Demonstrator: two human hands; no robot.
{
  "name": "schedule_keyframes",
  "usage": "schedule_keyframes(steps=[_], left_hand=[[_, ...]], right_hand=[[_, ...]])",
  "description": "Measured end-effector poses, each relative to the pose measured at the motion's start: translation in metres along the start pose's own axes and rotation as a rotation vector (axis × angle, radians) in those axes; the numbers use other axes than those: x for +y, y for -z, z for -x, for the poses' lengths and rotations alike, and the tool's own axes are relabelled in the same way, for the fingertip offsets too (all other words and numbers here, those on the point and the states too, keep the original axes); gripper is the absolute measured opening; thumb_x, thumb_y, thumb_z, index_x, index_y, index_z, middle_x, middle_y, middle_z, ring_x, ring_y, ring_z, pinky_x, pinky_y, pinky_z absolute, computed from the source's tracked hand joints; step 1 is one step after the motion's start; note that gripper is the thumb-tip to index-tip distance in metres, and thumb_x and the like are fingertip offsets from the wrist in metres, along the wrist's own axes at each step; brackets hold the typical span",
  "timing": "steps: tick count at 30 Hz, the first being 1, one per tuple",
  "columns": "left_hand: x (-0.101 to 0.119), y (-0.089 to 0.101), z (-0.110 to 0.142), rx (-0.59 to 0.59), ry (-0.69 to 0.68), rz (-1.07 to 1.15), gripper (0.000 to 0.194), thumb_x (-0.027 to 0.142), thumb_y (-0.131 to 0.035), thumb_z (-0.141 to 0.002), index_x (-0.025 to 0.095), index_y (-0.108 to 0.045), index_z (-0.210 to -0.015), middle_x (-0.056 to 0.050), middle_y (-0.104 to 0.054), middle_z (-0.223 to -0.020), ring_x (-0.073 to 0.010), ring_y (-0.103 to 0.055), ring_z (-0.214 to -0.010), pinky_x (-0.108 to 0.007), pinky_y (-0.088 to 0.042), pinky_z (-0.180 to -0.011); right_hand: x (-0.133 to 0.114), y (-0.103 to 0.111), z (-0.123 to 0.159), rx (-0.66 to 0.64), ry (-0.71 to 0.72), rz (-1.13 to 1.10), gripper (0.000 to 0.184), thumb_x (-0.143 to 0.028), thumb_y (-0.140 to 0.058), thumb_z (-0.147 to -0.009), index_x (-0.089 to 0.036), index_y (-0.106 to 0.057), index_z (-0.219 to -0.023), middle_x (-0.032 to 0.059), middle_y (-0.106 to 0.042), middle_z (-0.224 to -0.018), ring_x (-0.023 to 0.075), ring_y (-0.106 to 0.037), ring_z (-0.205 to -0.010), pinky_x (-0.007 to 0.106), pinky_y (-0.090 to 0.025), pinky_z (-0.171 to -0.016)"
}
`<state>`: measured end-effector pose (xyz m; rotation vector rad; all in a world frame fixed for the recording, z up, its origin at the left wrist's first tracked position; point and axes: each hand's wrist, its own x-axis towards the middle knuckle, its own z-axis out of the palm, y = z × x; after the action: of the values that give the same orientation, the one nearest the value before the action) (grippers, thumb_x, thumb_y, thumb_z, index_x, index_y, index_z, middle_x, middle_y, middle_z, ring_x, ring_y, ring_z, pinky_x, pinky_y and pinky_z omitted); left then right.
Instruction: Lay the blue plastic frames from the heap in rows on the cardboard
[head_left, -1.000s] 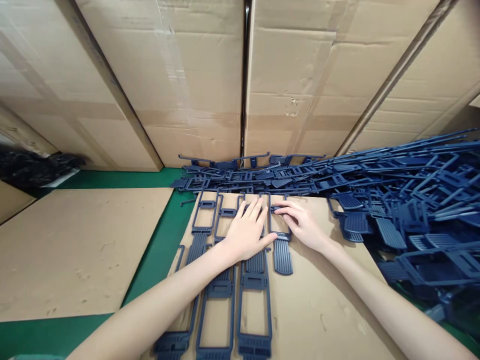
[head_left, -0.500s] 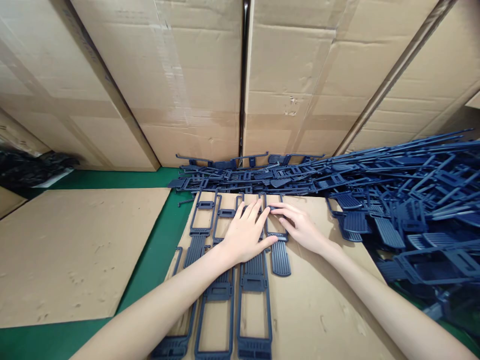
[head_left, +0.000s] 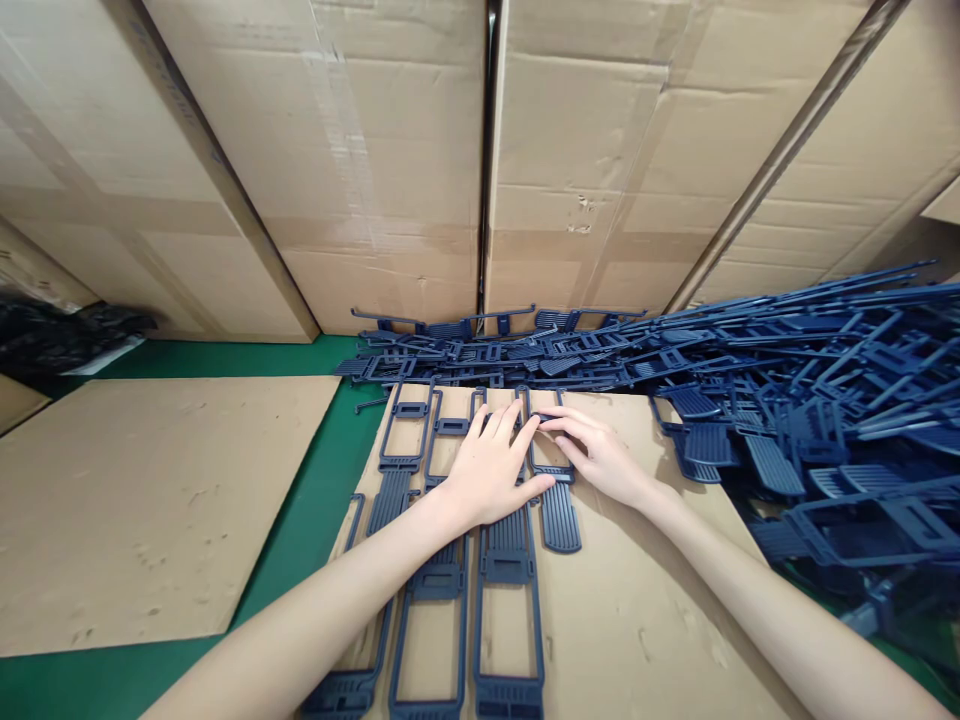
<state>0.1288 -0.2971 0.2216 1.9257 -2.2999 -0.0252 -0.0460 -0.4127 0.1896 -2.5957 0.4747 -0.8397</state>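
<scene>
Several dark blue plastic frame parts (head_left: 409,435) lie side by side in rows on a brown cardboard sheet (head_left: 637,600). My left hand (head_left: 491,465) lies flat, fingers stretched out, pressing on the parts in the middle of the far row. My right hand (head_left: 600,455) rests next to it with its fingers extended onto the rightmost part (head_left: 559,500), fingertips at that part's top end. The fingertips of both hands nearly touch.
A big tangled heap of the same blue parts (head_left: 810,400) fills the right side and runs along the back. Tall cardboard boxes (head_left: 375,170) stand behind. A second cardboard sheet (head_left: 150,500) lies at left on the green surface (head_left: 315,500).
The rightmost part and my right hand have shifted slightly left, closing up against the neighbouring part and my left hand.
</scene>
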Motion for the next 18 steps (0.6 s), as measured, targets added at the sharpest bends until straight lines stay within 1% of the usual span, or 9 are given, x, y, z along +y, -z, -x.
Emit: schedule_keyframes(steps=[3,6,8,11,12,14,16,18], left_hand=[[0.0,-0.001,0.0,0.003,-0.005,0.003,0.08,0.068,-0.028,-0.089,0.016,-0.024,-0.15,-0.018,-0.017,-0.153,-0.0297,-0.015,-0.144,-0.052,-0.011,-0.119],[0.0,-0.001,0.0,0.013,-0.006,0.005,0.08,0.069,-0.028,-0.089,0.017,-0.025,-0.149,-0.018,-0.016,-0.153,-0.03,-0.016,-0.144,-0.053,-0.011,-0.119],[0.0,-0.002,0.0,0.023,-0.004,0.011,0.079,0.069,-0.028,-0.089,0.017,-0.029,-0.148,-0.018,-0.017,-0.153,-0.0303,-0.016,-0.143,-0.053,-0.012,-0.118],[-0.001,-0.002,0.0,0.037,-0.005,0.019,0.079,0.068,-0.029,-0.089,0.016,-0.031,-0.147,-0.019,-0.019,-0.153,-0.0303,-0.017,-0.143,-0.053,-0.012,-0.118],[-0.001,-0.002,0.0,0.037,-0.005,0.02,0.078,0.068,-0.03,-0.088,0.016,-0.03,-0.147,-0.019,-0.019,-0.152,-0.0302,-0.017,-0.143,-0.053,-0.012,-0.119],[-0.001,-0.001,0.0,0.024,-0.001,0.02,0.079,0.068,-0.032,-0.088,0.016,-0.029,-0.148,-0.019,-0.019,-0.152,-0.0296,-0.016,-0.144,-0.052,-0.01,-0.119],[-0.001,0.0,0.0,0.001,0.007,0.021,0.079,0.068,-0.033,-0.088,0.017,-0.029,-0.148,-0.019,-0.018,-0.153,-0.029,-0.014,-0.144,-0.052,-0.009,-0.119],[-0.001,0.0,0.0,-0.01,0.014,0.026,0.079,0.068,-0.033,-0.088,0.017,-0.029,-0.148,-0.019,-0.018,-0.153,-0.0286,-0.014,-0.144,-0.052,-0.01,-0.119]], right_hand=[[-0.001,0.0,0.0,0.0,0.011,0.001,0.027,-0.022,-0.037,-0.095,-0.018,-0.061,-0.108,-0.0018,-0.046,-0.126,0.0033,-0.048,-0.117,0.023,-0.044,-0.101],[0.0,0.003,-0.001,0.043,0.001,0.026,0.026,-0.027,-0.04,-0.096,-0.019,-0.061,-0.107,-0.0029,-0.044,-0.129,0.0044,-0.044,-0.123,0.025,-0.042,-0.104],[0.005,0.007,-0.002,0.112,-0.022,0.084,0.026,-0.031,-0.041,-0.096,-0.02,-0.061,-0.108,-0.0035,-0.041,-0.132,0.007,-0.038,-0.129,0.031,-0.037,-0.11],[0.019,0.011,-0.001,0.22,-0.051,0.236,0.029,-0.032,-0.04,-0.096,-0.019,-0.06,-0.113,-0.002,-0.035,-0.137,0.0126,-0.03,-0.136,0.041,-0.026,-0.115],[0.025,0.012,-0.001,0.236,-0.057,0.296,0.031,-0.032,-0.04,-0.096,-0.018,-0.058,-0.116,-0.0008,-0.033,-0.139,0.0149,-0.027,-0.138,0.044,-0.023,-0.116],[0.035,0.012,0.002,0.23,-0.066,0.405,0.036,-0.034,-0.04,-0.095,-0.015,-0.055,-0.122,0.0017,-0.03,-0.141,0.0191,-0.024,-0.139,0.047,-0.02,-0.114],[0.042,0.012,0.004,0.207,-0.072,0.475,0.038,-0.035,-0.041,-0.095,-0.014,-0.054,-0.123,0.0025,-0.033,-0.139,0.021,-0.027,-0.136,0.049,-0.017,-0.112],[0.044,0.012,0.005,0.205,-0.097,0.5,0.034,-0.034,-0.043,-0.093,-0.015,-0.056,-0.117,0.0008,-0.04,-0.133,0.0187,-0.035,-0.128,0.048,-0.017,-0.112]])
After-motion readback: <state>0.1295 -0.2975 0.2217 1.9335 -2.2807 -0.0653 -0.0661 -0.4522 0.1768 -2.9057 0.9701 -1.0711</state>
